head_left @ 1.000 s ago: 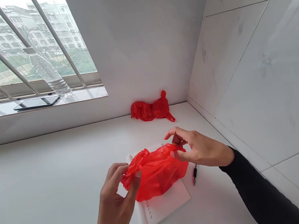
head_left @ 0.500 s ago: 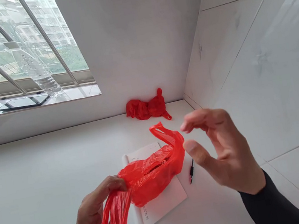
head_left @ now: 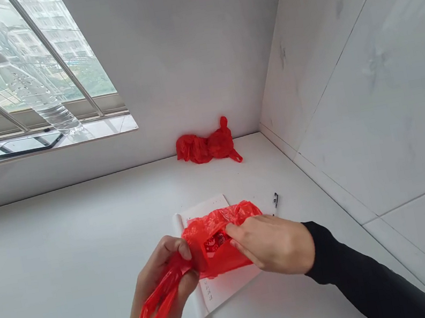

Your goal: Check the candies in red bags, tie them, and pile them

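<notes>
A thin red plastic bag (head_left: pixel 222 218) hangs between my hands above an open paper notebook (head_left: pixel 223 292). My left hand (head_left: pixel 152 285) is closed around the bag's gathered end, and the looped handles trail down across the palm. At the bag's opening, my right hand (head_left: pixel 277 243) grips the edge, its fingertips partly hidden by the plastic. Through the gap shows a dark red item (head_left: pixel 215 242) with pale markings; what it is cannot be made out.
Against the wall at the table's back lies another knotted red plastic bag (head_left: pixel 207 147). A pen (head_left: pixel 275 200) is beyond my right hand. On the sill of the barred window are a clear water bottle (head_left: pixel 33 96) and a flat dark-edged tablet-like object (head_left: pixel 26 146). Tiled wall (head_left: pixel 381 98) bounds the right.
My right hand, apart from the bag before, has moved left onto its opening. The bag's far handle loop no longer stands up. My left hand has shifted slightly right, still holding the bag.
</notes>
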The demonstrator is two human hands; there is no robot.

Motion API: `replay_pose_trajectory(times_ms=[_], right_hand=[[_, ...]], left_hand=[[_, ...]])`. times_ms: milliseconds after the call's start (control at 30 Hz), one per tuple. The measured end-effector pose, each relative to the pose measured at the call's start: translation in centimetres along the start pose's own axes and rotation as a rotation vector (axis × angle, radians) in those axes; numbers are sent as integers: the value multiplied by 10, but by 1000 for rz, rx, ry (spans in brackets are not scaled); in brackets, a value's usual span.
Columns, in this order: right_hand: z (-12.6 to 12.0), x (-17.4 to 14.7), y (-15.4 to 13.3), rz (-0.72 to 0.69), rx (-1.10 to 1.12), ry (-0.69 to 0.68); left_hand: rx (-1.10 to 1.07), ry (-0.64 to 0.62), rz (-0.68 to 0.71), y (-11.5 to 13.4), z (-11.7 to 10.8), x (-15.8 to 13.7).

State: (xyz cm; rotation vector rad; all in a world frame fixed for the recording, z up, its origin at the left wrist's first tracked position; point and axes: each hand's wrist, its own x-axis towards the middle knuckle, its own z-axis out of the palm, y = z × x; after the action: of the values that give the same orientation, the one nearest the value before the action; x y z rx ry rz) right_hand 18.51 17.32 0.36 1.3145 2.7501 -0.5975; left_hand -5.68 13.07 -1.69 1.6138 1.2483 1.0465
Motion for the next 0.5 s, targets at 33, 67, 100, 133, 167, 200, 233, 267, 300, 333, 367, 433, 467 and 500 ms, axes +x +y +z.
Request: replay_pose_trajectory(times_ms=[33,67,100,133,167,200,233,267,300,333,367,433,467,500], right_hand=[[-1,2,1,36,6,35],[-2,3,2,67,17,83],[-4,3,4,88,26,137],[-6,2,5,90,31,185],[-8,1,6,73,24,227],[-10,0,6,41,6,254],[-11,-2,7,1,-19,263],[-11,-3,7,-36,-48,247],[-12,-4,7,-56,-74,199],[-11,-5,7,-55,-98,130],[-11,-5,7,-37,-117,54],[-8,-4,7,17,-140,-64],[-7,-3,7,39,-124,-83],[-5,-1,7,56,-100,-83]], left_hand=[[-38,-55,-54,-1,-1,-2],[-75,-109,-112,0,-1,-3],[-101,-148,-173,2,0,-5],[-109,-167,-232,5,2,-6],[-98,-170,-286,9,5,-7],[-75,-154,-332,14,9,-7],[-46,-125,-369,18,12,-7],[-15,-96,-393,22,16,-6],[14,-77,-401,25,18,-5],[40,-74,-394,27,20,-3],[64,-76,-374,27,20,-2],[103,-76,-327,24,18,2],[116,-64,-310,21,16,3],[121,-43,-304,19,14,4]])
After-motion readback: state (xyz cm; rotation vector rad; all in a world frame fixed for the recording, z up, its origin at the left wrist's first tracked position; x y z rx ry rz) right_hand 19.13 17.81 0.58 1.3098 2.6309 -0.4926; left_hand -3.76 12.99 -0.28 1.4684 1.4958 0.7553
